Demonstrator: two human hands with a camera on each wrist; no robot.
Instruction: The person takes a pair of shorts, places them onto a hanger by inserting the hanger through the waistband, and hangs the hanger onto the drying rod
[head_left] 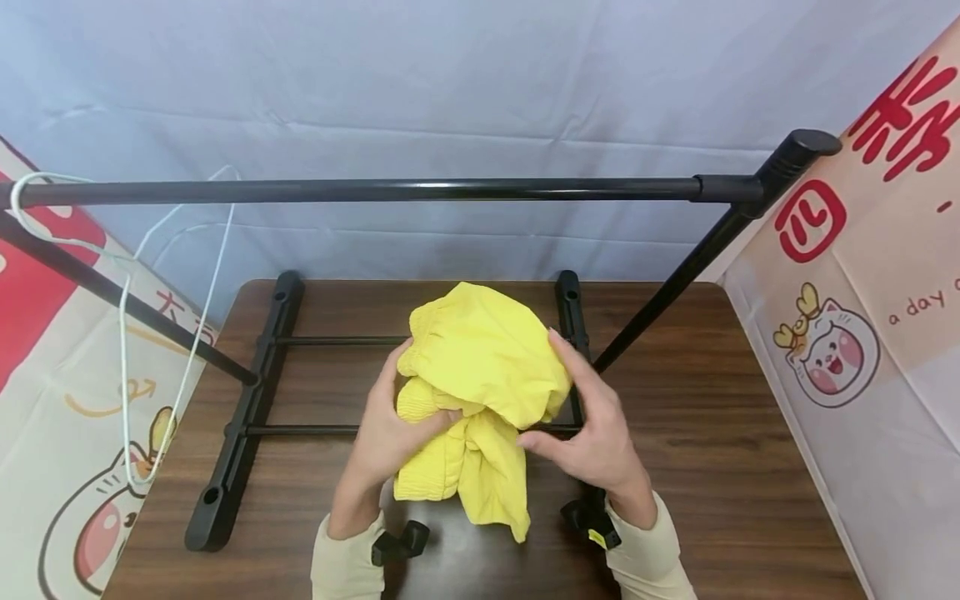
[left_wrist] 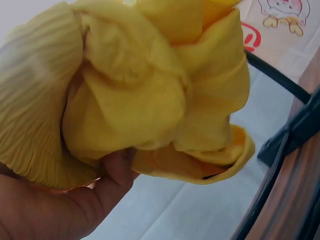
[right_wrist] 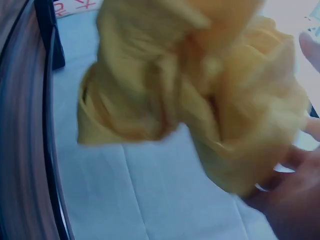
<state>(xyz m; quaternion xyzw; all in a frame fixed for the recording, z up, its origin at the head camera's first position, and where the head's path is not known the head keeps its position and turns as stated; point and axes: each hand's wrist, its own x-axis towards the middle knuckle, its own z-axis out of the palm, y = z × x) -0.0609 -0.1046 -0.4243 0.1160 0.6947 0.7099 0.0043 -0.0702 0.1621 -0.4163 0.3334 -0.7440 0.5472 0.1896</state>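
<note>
The brown wood-grain table (head_left: 712,467) lies under a black metal clothes rack (head_left: 450,191), and the loose end of the bunched yellow fabric garment (head_left: 480,358) is best kept clear of the rack's lower bars. The garment is held above the table, in front of those bars. A white looped hanger (head_left: 124,375) hangs at the left of the top rail, well apart. The left hand (head_left: 393,442) grasps the garment's left side, thumb over the front; a steady pinch near the gathered band (head_left: 429,479) should control it best. The right hand (head_left: 596,433) is spread, its fingers (head_left: 576,360) against the right edge without clenching it; light contact there probably suits sorting the folds.
</note>
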